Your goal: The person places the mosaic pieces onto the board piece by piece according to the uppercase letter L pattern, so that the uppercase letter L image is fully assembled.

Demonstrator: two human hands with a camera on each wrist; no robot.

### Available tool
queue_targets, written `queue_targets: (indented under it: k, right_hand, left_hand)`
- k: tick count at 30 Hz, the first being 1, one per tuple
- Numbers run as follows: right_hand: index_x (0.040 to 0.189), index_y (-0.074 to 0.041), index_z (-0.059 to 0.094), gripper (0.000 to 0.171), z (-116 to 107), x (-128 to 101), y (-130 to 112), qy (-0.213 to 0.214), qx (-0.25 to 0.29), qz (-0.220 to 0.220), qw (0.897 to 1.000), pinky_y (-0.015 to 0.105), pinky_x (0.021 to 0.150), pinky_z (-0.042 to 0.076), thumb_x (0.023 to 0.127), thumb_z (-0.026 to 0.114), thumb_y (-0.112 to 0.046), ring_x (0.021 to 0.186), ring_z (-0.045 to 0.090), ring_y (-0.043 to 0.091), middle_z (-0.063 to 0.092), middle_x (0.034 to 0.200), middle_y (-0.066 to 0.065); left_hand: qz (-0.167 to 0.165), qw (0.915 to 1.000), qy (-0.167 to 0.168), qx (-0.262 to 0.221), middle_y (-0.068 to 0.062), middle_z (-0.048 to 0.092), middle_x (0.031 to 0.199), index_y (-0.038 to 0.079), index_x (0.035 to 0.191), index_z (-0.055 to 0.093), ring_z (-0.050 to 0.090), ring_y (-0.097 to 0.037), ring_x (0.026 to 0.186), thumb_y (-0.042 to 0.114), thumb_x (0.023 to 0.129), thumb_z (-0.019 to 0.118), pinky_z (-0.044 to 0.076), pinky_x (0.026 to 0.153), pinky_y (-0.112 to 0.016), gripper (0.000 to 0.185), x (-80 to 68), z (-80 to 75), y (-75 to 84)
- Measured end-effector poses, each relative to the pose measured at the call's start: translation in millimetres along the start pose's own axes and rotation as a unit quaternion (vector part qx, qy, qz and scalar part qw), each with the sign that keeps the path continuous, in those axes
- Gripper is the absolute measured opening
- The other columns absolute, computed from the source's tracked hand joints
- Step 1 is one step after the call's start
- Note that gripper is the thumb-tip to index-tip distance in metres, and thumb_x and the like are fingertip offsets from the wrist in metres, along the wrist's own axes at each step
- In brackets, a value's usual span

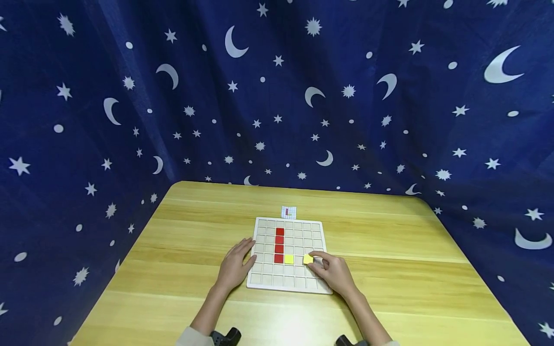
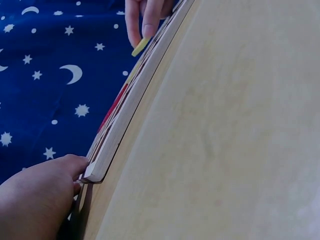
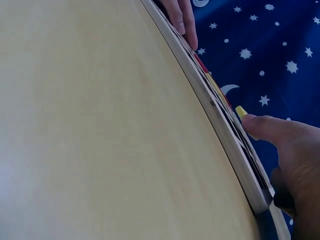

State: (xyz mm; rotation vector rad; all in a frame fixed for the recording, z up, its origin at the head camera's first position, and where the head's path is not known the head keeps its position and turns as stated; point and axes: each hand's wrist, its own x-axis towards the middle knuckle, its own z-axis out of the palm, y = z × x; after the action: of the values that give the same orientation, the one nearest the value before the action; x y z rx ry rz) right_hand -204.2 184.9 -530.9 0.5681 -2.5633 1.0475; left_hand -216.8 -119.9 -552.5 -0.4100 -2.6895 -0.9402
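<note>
A pale wooden grid board [image 1: 290,290] lies on the table. In it a column of several red square tiles [image 1: 279,240] runs toward me, with one yellow tile [image 1: 289,259] set just right of the lowest red one. My right hand [image 1: 337,274] pinches another yellow tile [image 1: 308,259] between thumb and fingers over the board's right part; the right wrist view shows this yellow tile [image 3: 241,111] tilted above the surface. My left hand [image 1: 235,264] rests at the board's left edge, fingers extended and touching it.
Behind the board lies a small printed grid card [image 1: 288,212] with a coloured pattern. The wooden table [image 1: 195,206] extends around the board. A dark blue curtain [image 1: 277,96] with moons and stars hangs behind and at the sides.
</note>
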Motion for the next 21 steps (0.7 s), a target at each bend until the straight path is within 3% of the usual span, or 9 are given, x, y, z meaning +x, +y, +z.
queue_targets:
  k: [10,21]
  right_hand:
    - [0.098,-0.018,0.071,0.025,8.8,15.5,-9.8,-0.071,-0.03,0.024,0.997,0.016,0.041,0.018,0.077,0.075,-0.03,0.042,0.019,-0.001,0.029,0.046,-0.015]
    - [0.101,-0.018,0.071,0.025,8.7,19.0,-14.4,-0.1,-0.017,0.043,0.994,0.016,0.04,0.019,0.078,0.073,-0.029,0.041,0.018,0.0,0.029,0.045,-0.013]
  left_hand:
    - [-0.006,1.0,0.003,-0.005,-0.005,0.048,0.136,0.01,0.129,0.055,0.039,-0.024,0.128,0.028,0.09,0.06,0.028,0.108,-0.04,0.043,-0.2,-1.8,0.6]
    - [-0.007,1.0,-0.001,-0.004,-0.006,0.048,0.136,0.009,0.13,0.054,0.038,-0.023,0.129,0.029,0.09,0.059,0.027,0.108,-0.04,0.044,-0.6,-0.6,0.4]
